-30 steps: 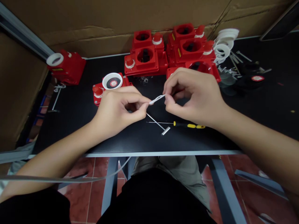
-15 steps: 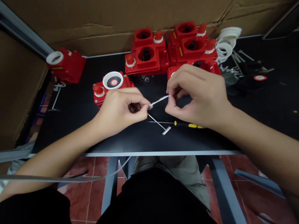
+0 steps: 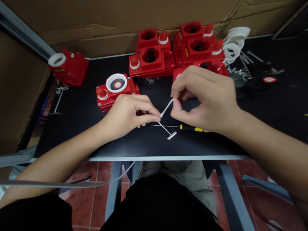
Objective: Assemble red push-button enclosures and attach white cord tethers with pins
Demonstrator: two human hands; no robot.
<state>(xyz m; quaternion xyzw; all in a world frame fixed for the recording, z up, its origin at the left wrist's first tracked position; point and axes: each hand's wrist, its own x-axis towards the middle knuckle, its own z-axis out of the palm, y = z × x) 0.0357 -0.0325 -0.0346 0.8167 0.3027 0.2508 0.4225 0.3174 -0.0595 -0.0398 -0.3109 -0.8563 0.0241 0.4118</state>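
Both hands hold one thin white strap (image 3: 166, 108) over the middle of the black table (image 3: 79, 112). My left hand (image 3: 127, 115) pinches its lower end between thumb and forefinger, low near the table. My right hand (image 3: 204, 96) pinches the upper end, so the strap slants up to the right. Just below the hands lie a small metal T-shaped pin (image 3: 168, 132) and a thin screwdriver with a yellow and black handle (image 3: 192, 128).
A red box with a white ring and red button (image 3: 115, 88) sits left of my hands. Several open red boxes (image 3: 178, 51) stand at the back, another (image 3: 68, 67) far left. White rings (image 3: 234, 40) and loose metal parts (image 3: 255, 64) lie at right. Cardboard walls behind.
My left hand has dropped lower toward the table with its end of the strap, so the strap now slants steeply. My right hand has barely moved.
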